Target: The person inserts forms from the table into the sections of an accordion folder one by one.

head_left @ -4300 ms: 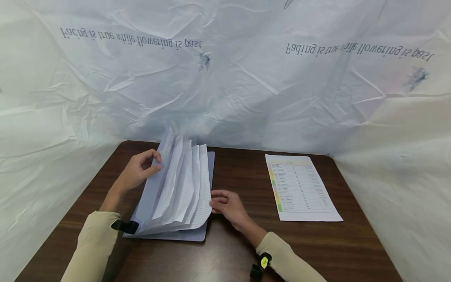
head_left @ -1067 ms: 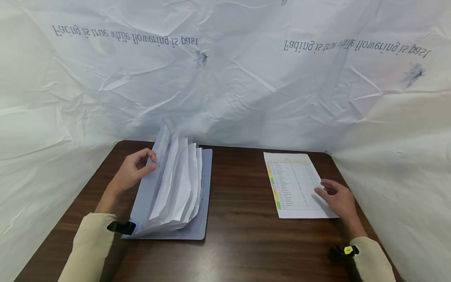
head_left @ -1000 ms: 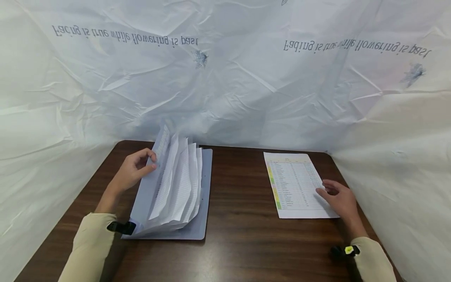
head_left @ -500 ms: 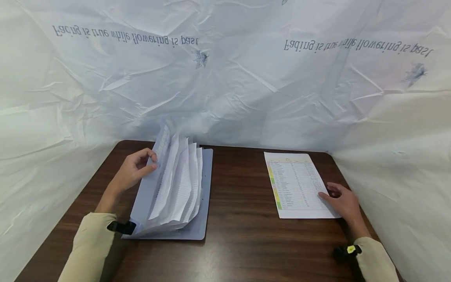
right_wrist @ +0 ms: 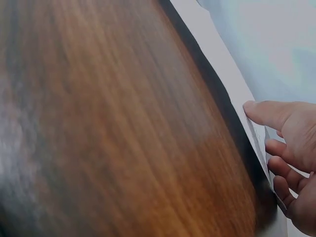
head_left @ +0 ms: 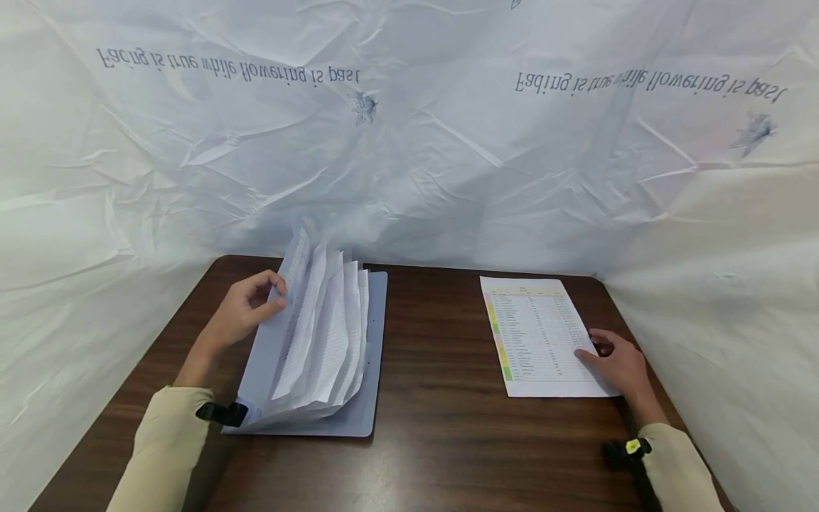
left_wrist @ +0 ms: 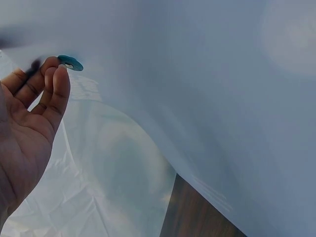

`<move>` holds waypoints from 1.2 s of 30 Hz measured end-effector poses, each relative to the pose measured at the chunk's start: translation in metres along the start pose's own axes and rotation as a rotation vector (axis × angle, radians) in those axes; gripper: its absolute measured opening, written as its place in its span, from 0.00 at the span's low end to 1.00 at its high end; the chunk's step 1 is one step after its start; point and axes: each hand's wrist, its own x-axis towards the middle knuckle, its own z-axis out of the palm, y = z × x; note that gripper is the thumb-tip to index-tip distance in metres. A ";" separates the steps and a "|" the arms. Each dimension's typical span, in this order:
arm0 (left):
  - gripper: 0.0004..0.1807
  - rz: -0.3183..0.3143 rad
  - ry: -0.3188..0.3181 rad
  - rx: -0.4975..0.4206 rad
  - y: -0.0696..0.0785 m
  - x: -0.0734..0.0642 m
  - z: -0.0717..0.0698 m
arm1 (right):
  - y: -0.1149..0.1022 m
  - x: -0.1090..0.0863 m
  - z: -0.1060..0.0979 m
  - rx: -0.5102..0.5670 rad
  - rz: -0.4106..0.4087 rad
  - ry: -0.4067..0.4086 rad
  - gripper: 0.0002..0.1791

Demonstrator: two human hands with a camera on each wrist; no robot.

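Note:
My left hand (head_left: 246, 306) holds up the cover of a pale blue file folder (head_left: 265, 359), fingers and thumb curled at its edge. Several lined white pages (head_left: 333, 334) fan out inside it. In the left wrist view, a small teal disc (left_wrist: 71, 63) sits at that hand's fingertips against the blue cover. To the right lies a printed table sheet (head_left: 531, 334) with coloured cells down one side. At its right edge my right hand (head_left: 621, 364) pinches the paper, thumb on top. The right wrist view shows the sheet's edge (right_wrist: 217, 54) between thumb and fingers.
Both things lie on a dark wooden table (head_left: 435, 398) with rounded far corners. A whitish plastic curtain (head_left: 435, 178) with printed lettering hangs behind it and along both sides. Black camera straps are on both wrists.
My right hand has left the folder's pages and gone right to the printed sheet, its fingers now at the edge. My left hand has stayed at the cover.

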 end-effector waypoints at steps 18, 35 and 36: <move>0.08 0.002 -0.005 -0.007 -0.001 -0.002 0.000 | -0.002 0.000 0.003 0.027 0.065 -0.028 0.44; 0.08 -0.008 -0.003 0.005 0.001 -0.003 -0.001 | -0.004 0.000 -0.011 0.000 0.105 -0.103 0.37; 0.08 -0.010 -0.003 0.006 0.001 -0.003 -0.001 | -0.004 0.000 -0.013 0.002 0.100 -0.121 0.36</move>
